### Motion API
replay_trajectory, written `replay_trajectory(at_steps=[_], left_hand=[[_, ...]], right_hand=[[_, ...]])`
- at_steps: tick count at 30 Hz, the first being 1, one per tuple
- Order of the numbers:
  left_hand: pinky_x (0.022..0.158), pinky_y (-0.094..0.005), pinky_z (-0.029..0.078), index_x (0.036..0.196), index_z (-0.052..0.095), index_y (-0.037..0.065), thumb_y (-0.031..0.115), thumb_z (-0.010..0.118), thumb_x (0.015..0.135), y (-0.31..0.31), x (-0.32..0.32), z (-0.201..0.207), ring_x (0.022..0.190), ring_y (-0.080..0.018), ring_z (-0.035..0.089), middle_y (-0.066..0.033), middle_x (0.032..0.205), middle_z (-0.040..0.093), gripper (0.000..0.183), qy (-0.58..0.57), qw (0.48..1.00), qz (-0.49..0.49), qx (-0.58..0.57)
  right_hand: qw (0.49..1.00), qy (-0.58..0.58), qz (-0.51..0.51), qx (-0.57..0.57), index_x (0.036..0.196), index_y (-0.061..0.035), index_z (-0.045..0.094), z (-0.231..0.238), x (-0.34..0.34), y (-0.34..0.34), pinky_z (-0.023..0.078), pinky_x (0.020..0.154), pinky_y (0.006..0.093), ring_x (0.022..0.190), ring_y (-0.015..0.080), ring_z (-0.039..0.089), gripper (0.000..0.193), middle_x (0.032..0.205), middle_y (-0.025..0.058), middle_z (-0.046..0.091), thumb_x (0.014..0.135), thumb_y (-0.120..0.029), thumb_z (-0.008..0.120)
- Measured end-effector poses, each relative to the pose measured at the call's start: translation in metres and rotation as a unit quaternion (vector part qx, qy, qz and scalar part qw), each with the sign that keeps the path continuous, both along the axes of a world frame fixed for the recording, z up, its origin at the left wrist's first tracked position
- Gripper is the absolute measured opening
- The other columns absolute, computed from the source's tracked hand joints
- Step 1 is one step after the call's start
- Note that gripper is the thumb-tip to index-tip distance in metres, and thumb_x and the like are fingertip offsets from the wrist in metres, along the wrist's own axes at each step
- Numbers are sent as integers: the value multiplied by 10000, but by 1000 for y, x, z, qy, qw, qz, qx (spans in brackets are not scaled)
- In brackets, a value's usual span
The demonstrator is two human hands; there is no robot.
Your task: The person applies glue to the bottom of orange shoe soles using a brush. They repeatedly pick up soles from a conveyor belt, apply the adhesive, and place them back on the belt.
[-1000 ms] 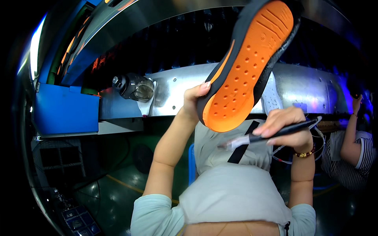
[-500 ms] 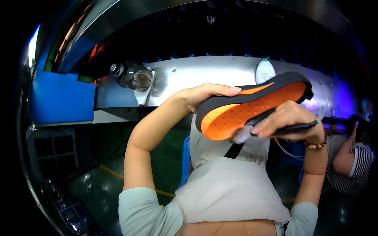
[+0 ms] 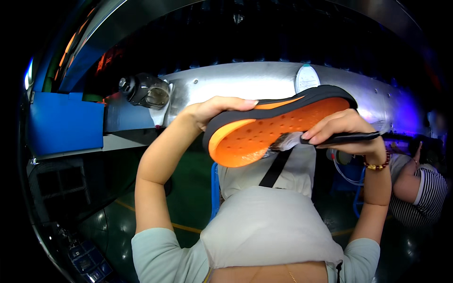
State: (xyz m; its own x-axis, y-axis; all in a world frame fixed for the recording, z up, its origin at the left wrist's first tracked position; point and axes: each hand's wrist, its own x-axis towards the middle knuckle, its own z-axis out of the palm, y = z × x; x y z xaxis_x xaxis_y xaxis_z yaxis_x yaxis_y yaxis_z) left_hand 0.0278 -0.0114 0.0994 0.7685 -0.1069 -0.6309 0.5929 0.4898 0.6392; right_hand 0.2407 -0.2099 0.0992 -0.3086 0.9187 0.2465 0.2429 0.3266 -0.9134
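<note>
Shoe factory: metal machine housing [image 3: 245, 85], co-worker [image 3: 420, 188].

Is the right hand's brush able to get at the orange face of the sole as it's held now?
Probably yes: the left hand holds the sole orange face exposed, and the right hand's brush bristles already meet it.

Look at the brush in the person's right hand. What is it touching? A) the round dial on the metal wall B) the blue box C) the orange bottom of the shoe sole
C: the right hand holds the brush with its bristles against the orange shoe sole, which the left hand holds up.
</note>
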Motion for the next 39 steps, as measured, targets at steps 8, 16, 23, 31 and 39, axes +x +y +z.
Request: replay_trajectory(at_steps=[8,16,23,31,39], left_hand=[[648,-240,484,1021,551,-39,369,589,730,3,-19,5,712,-164,594,-161,890,601,502,44,995,58,66],[705,-241,453,1032,530,-56,291,572,722,12,-37,6,753,-165,571,-151,908,588,467,3,995,72,75],[762,-261,457,1060,513,-56,238,564,726,14,-51,-1,809,-184,584,-160,968,581,448,-13,992,122,37],[809,-324,475,1133,461,-42,223,483,812,-21,-9,-56,924,-258,582,-196,1064,549,418,-166,931,232,-229],[827,-327,461,1158,433,-47,228,459,822,-16,13,-59,942,-252,575,-191,1100,531,436,-166,946,216,-176]], right_hand=[[991,14,-127,45,808,-10,635,-4,6,-19,490,719,264,781,218,630,163,859,139,637,651,28,661],[991,62,-117,-10,833,-9,630,-11,15,-34,488,771,295,867,222,611,183,903,125,630,657,38,647],[989,-39,-128,-67,885,-9,632,-6,23,-42,483,772,276,854,214,615,224,905,128,631,663,5,664],[920,272,-258,-115,874,8,626,-30,-5,-2,422,453,154,494,52,517,143,719,53,617,738,-36,622],[889,168,-425,15,881,-1,602,-66,-26,-17,410,488,175,494,59,496,152,853,97,624,735,-42,619]])
